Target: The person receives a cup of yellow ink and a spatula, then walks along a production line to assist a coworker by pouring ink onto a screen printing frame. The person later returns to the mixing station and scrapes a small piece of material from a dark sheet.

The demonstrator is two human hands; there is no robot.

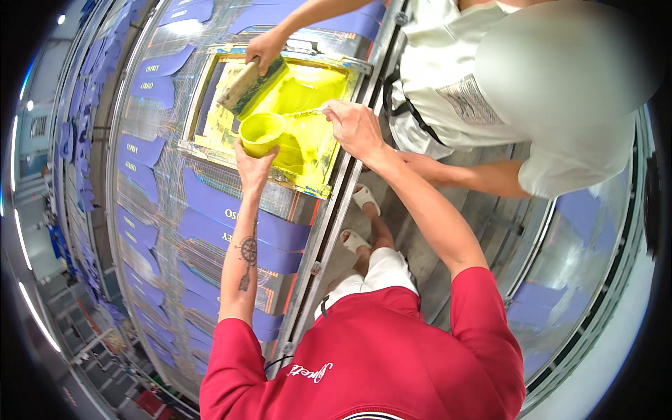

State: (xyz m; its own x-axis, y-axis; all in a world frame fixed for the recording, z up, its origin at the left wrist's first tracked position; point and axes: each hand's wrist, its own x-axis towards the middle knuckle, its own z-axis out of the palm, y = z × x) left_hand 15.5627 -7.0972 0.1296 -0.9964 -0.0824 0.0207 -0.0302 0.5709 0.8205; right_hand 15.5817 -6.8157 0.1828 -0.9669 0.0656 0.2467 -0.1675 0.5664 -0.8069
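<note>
My left hand (253, 166) grips a yellow cup (260, 133) from below and holds it over a screen-printing frame (198, 105) covered in yellow ink (315, 87). On the frame's right side my right hand (355, 127) is closed on a thin scraper (310, 112), whose tip points left toward the cup. At the frame's far end a co-worker's hand (266, 49) presses a wooden-handled squeegee (241, 85) onto the mesh.
The frame lies on a long printing table (150, 126) lined with purple fabric pieces (231, 213). A metal rail (329, 217) runs along its right edge. The co-worker in a white shirt (448, 70) stands close on the right. More purple pieces lie on a table at the far right (581, 210).
</note>
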